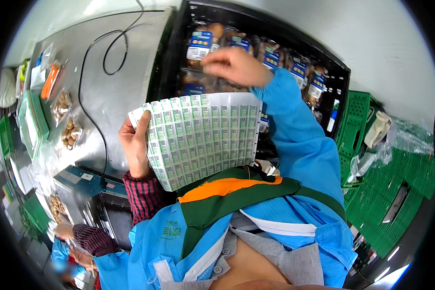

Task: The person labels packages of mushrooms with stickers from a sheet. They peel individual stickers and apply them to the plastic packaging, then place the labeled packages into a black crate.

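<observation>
My left hand [136,140] is closed on the edge of a white sheet of small green-and-white labels [203,137], thumb on top. Rows of printed labels cover most of it; a strip along its upper right is bare backing. Over a black crate [275,21] my right hand [239,65] reaches out, its fingers blurred by motion, so I cannot tell whether they hold anything. Inside the crate sit several clear packs of brown mushrooms [217,31] with blue-and-white labels. One pack [199,44] lies just beyond my right fingertips. The sheet hides the crate's near part.
A steel table [125,89] with a black cable [88,108] stands at left, with bagged mushrooms [70,133] and a green tray [36,116]. Green crates [386,193] and clear plastic film are at right. Another person's hands [84,258] show at lower left.
</observation>
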`<state>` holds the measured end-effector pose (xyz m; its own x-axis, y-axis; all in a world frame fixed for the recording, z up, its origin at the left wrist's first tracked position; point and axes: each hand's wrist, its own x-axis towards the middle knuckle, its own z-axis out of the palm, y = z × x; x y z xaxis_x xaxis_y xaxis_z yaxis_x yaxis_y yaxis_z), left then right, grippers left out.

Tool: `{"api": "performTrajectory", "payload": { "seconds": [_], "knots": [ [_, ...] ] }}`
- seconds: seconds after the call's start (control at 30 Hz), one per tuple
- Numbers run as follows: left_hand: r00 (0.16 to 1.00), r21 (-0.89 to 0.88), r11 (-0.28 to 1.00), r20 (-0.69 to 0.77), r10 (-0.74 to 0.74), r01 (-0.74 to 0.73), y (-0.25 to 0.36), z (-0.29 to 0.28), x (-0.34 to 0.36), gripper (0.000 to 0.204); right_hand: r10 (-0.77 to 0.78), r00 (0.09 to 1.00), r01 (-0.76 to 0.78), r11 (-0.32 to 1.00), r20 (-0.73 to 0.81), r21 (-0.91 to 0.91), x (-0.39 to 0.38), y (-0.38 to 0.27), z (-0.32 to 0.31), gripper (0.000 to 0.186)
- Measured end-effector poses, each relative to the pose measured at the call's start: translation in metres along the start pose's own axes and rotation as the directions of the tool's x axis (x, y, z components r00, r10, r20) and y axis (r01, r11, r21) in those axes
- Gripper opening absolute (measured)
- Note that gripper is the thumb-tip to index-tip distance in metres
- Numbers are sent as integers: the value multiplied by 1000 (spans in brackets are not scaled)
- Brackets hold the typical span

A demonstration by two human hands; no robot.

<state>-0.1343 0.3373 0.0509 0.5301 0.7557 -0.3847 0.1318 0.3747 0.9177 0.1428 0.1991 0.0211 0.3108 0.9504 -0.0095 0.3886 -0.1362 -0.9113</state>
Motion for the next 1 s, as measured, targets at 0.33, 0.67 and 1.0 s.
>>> {"api": "performTrajectory", "payload": {
  "seconds": [0.33, 0.67, 1.0],
  "knots": [
    [947, 190, 982, 316, -53, -9, -9, 72, -7, 15, 145, 988, -145, 989, -47, 5, -164, -54, -25, 24],
    [828, 207, 978, 553, -88, -35, -27, 144, -19, 17, -212, 894, -99, 765, -395, -636, -247, -22, -5, 15],
    [900, 320, 948, 411, -148, 10, -39, 104, -14, 20, 657, 181, -250, 750, -732, 612, -336, 48, -20, 12]
  ]
}}
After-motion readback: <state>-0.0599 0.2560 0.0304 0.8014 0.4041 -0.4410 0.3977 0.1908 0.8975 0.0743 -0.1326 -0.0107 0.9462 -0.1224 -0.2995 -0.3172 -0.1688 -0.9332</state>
